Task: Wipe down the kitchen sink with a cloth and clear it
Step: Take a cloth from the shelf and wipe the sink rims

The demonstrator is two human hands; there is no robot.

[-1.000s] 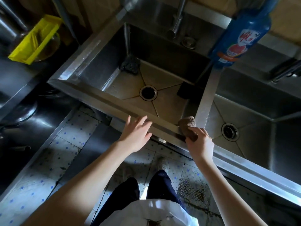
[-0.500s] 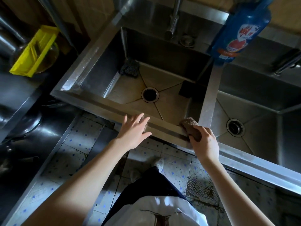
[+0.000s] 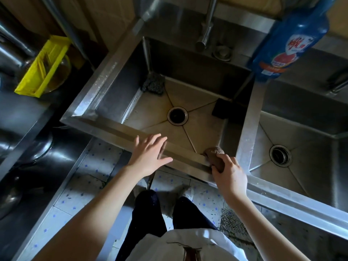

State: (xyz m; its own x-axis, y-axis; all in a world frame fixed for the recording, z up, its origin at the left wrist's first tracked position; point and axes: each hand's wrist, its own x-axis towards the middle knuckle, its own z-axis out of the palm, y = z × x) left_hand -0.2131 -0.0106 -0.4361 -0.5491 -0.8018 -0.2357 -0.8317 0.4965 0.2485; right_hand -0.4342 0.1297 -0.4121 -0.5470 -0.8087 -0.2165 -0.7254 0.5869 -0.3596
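Inside the left sink basin (image 3: 131, 102), a grey scourer (image 3: 153, 84) and dark sponge (image 3: 222, 109).

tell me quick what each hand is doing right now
Left hand: open, fingers spread, holding nothing.
Right hand: closed on the brown cloth at the sink's front rim.

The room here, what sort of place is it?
Most likely a working kitchen, perhaps a commercial one. A steel double sink with a tap fills the view, a blue dish-soap bottle stands at its back, and the right hand holds a brown cloth on the rim.
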